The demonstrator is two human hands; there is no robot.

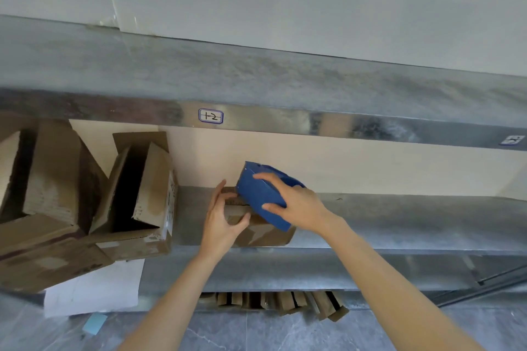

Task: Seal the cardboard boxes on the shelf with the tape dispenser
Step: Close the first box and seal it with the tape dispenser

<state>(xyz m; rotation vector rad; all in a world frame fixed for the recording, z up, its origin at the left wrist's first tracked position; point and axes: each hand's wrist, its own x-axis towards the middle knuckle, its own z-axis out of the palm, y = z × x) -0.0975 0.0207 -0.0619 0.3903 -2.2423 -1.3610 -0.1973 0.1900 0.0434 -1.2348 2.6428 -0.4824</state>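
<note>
Shelf [399,216] edge: right hand [296,202] presses tape dispenser [262,196] onto box [256,232].

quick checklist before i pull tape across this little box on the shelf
1. Box steadied: left hand holds the small brown cardboard box: ok.
2. Tool gripped: right hand holds the blue plastic tape dispenser: ok.
3. Dispenser resting on the box top: ok.
4. Flaps closed flat: cannot tell, covered.
5. Tape end stuck down: cannot tell.
6. Box on the grey metal shelf: ok.
</note>
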